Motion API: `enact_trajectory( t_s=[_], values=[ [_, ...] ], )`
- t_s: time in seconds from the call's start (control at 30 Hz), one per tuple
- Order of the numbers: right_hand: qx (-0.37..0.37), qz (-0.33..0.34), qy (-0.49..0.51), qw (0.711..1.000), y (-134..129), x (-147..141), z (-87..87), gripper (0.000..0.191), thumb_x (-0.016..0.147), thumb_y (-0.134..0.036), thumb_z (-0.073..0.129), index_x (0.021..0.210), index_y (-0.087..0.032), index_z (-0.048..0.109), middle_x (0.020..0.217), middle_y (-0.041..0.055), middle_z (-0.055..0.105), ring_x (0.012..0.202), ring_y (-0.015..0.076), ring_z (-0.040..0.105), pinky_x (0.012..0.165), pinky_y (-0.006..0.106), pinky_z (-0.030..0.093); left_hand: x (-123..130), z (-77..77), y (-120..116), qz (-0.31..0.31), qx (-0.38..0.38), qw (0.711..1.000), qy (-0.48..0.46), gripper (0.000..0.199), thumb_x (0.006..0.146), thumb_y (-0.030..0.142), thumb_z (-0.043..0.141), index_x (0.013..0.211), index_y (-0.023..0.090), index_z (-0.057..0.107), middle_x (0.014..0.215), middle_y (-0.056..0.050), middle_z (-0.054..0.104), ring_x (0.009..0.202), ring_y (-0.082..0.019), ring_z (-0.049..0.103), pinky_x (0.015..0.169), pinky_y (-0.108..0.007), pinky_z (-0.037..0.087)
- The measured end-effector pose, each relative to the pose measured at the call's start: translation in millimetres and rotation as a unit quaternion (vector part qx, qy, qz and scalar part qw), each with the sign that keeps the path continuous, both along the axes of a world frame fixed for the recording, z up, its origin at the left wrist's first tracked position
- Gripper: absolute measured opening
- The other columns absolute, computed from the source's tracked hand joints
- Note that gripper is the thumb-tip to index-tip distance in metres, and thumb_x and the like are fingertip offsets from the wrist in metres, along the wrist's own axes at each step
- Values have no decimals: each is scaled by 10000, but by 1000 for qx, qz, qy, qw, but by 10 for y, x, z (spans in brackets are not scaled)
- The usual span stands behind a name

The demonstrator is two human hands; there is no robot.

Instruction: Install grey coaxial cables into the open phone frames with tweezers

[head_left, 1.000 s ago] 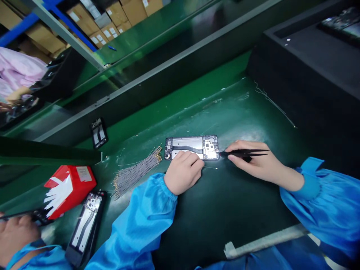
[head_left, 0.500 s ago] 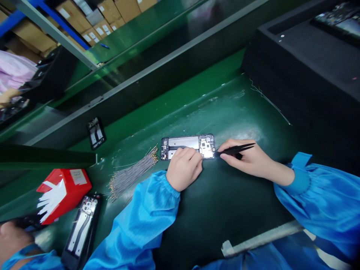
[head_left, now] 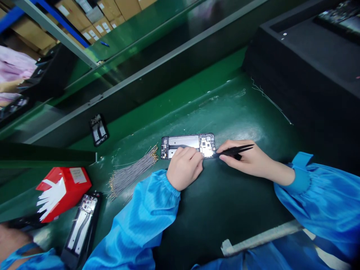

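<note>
An opened phone (head_left: 184, 141) lies sideways on the green bench, its silver plate and white-patched circuit board facing up. My left hand (head_left: 185, 167) rests on its lower edge with the fingers curled together; whatever the fingertips hold is hidden. From the right, my right hand (head_left: 244, 157) grips black tweezers (head_left: 237, 149), whose points touch the phone's lower right corner near the board. Left of the phone lies a bundle of thin grey cables (head_left: 133, 174) with gold-coloured ends.
At the left are a red box (head_left: 69, 187) with white strips, more opened phones (head_left: 81, 225) (head_left: 99, 130), and another person's hand (head_left: 12, 242). A large black box (head_left: 306, 82) stands at the right; loose thin wires (head_left: 271, 101) lie beside it.
The tweezers have shifted very slightly left at the phone's corner. My left hand stays in place. The other person's hand at the lower left has moved a little.
</note>
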State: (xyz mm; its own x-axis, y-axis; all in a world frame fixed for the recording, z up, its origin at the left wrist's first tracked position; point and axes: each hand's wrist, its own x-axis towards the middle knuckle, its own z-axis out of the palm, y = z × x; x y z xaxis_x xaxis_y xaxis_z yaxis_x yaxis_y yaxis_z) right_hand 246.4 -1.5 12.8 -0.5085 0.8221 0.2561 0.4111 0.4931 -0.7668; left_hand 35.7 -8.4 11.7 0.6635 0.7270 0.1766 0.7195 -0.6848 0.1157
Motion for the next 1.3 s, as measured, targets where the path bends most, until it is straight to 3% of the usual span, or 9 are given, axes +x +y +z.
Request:
enact_trajectory(
  t_s=[0.23,0.57,0.73,0.8,1.0,1.17,1.3],
  values=[
    [-2,28,15,999,0,-9,-1,107,787,-164,498,873,-177,561,755,6,619,639,99,570,583,209,443,0,1,0,4,-1,1000,1,196,851,193,389,737,162,546,701,-24,521,679,-149,445,614,-278,315],
    [95,81,-33,992,-18,-34,-6,106,808,-151,459,862,-170,548,726,30,578,641,128,519,606,259,413,4,1,2,2,-8,1000,2,186,844,189,389,744,163,544,703,-25,517,683,-152,452,618,-275,339],
    [21,34,-2,999,47,-28,46,121,813,-166,467,892,-193,555,806,19,624,711,122,573,643,233,439,-4,-4,22,6,-34,999,-16,152,834,182,403,769,162,538,731,-28,518,706,-154,465,637,-267,378],
    [29,10,5,1000,112,-31,42,164,837,-182,440,956,-198,553,869,39,625,784,136,580,686,252,444,-1,-3,38,15,-48,998,-32,143,830,173,401,778,159,534,739,-31,512,707,-150,469,647,-258,397],
    [135,101,-129,977,336,-83,-72,277,772,-236,516,1047,-203,533,1163,110,532,1128,256,420,892,435,351,52,15,61,54,-64,994,-74,139,828,156,392,765,159,516,719,-22,495,676,-137,470,618,-239,408],
    [130,114,-169,970,361,-122,-62,298,741,-203,519,1037,-172,527,1169,132,502,1106,262,403,881,420,348,66,7,65,66,-74,991,-89,136,824,147,407,784,149,536,714,-24,500,676,-139,477,617,-245,414],
    [121,89,-171,974,317,-168,-41,286,711,-158,511,996,-166,533,1124,139,509,1052,266,416,835,411,366,27,-16,48,41,-84,990,-107,203,833,145,399,953,151,562,791,-41,533,750,-150,503,683,-265,437]
  ],
)
